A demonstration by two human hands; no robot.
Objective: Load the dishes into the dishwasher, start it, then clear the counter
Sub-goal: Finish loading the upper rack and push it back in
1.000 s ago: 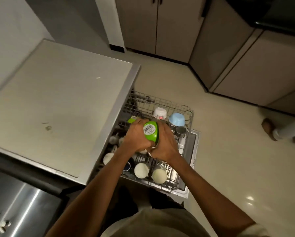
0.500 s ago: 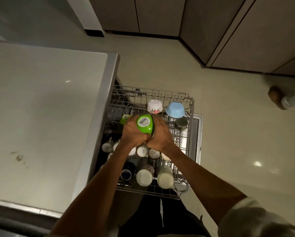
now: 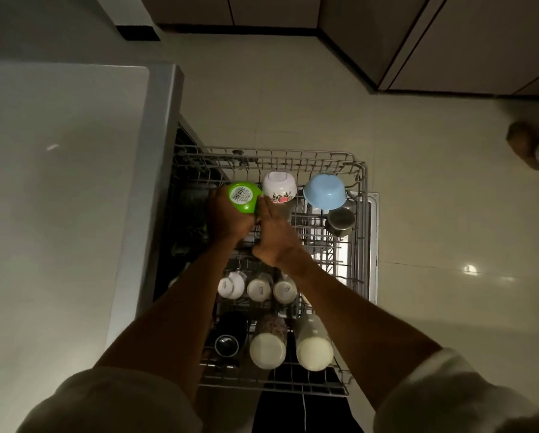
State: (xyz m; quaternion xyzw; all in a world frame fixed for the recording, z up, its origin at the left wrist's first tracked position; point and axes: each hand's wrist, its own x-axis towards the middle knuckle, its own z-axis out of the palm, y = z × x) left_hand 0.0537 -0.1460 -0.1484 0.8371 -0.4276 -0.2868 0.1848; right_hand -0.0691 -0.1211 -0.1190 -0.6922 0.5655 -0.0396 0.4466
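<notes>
While both hands reach over the dishwasher rack [image 3: 360, 182], left hand [image 3: 230, 215] grips green bowl [image 3: 244, 196] upside down, right hand [image 3: 274, 237] at its 5 o'clock, fingers straight against it, floral bowl [image 3: 279, 186] at 3 o'clock.

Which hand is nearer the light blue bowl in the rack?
Right. The right hand lies beside the floral bowl, just left of the light blue bowl; the left hand is farther left, holding the green bowl.

Left hand [image 3: 227, 215] fingers hidden behind green bowl [image 3: 244, 196]. Barcode label text too small to read. Foot [image 3: 525, 148] at right edge blurred, cut off. Rack [image 3: 358, 182] left part dark, contents unclear. Shoulders cut off by bottom edge.
</notes>
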